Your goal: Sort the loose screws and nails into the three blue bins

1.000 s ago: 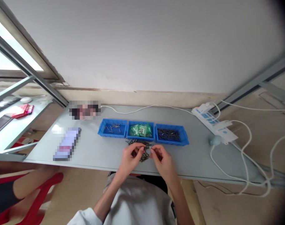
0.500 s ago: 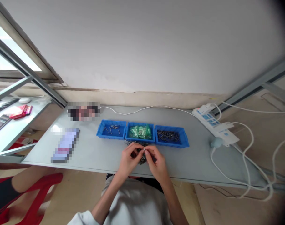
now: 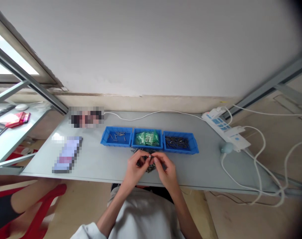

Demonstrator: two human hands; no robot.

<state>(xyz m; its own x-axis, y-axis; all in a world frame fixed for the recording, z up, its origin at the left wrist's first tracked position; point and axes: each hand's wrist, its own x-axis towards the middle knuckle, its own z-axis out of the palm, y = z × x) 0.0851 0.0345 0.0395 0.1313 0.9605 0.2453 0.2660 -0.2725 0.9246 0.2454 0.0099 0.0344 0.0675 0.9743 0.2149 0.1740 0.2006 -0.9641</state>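
Pinching a small piece (image 3: 150,156) at lower centre of the frame, with left hand (image 3: 135,167) and right hand (image 3: 166,168) both closed on it at the fingertips, tip to tip. Too small to name, pale at one end. Seemingly laid crosswise, long axis running left to right from one hand to the other, though not certain at this size. Equally near both hands. Impossible to tell whether lifted clear of what lies below or resting on it.

Directly beneath and just beyond the fingers, a loose pile of dark pins (image 3: 141,150) on the grey table (image 3: 98,162). Partly hidden by the hands, showing again lower down between them.

Further up the frame, right behind the pile, a row of three blue bins set side by side:
- **Left bin (image 3: 114,144):** only a few scattered pins on its floor, up and left of the grip.
- **Middle bin (image 3: 147,147):** heaped with green pieces, straight above the grip.
- **Right bin (image 3: 180,152):** a dense layer of dark pins, up and right, nearer the right hand.

Out toward the right of the frame, well apart, a white power strip (image 3: 225,131) lying at a slant. At the left, a blurred flat phone (image 3: 66,154).
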